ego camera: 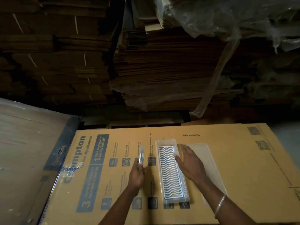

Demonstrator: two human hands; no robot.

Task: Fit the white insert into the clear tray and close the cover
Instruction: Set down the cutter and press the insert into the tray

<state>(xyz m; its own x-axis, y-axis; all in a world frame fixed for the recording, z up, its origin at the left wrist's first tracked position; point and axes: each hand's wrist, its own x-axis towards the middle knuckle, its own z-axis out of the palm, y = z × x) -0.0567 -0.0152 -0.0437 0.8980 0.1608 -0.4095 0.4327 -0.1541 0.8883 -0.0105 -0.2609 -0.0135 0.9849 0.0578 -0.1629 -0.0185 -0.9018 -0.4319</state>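
A long clear tray (pixel 165 141) lies lengthwise on a printed cardboard sheet. The white insert (pixel 169 171), a grille with wavy bars, lies inside it. My right hand (pixel 190 164) rests flat on the tray's right rim with its fingers spread and its thumb touching the insert. My left hand (pixel 137 174), left of the tray, holds a thin clear plastic piece (pixel 141 154) upright and edge-on. A second clear plastic piece (pixel 203 151) lies flat to the right of the tray, partly under my right hand and forearm.
The printed cardboard sheet (pixel 243 168) serves as the work surface. A plastic-covered board (pixel 24 143) lies at the left. Tall stacks of flattened cartons (pixel 162 70) stand right behind the surface, with crumpled plastic film (pixel 227 13) hanging at the upper right.
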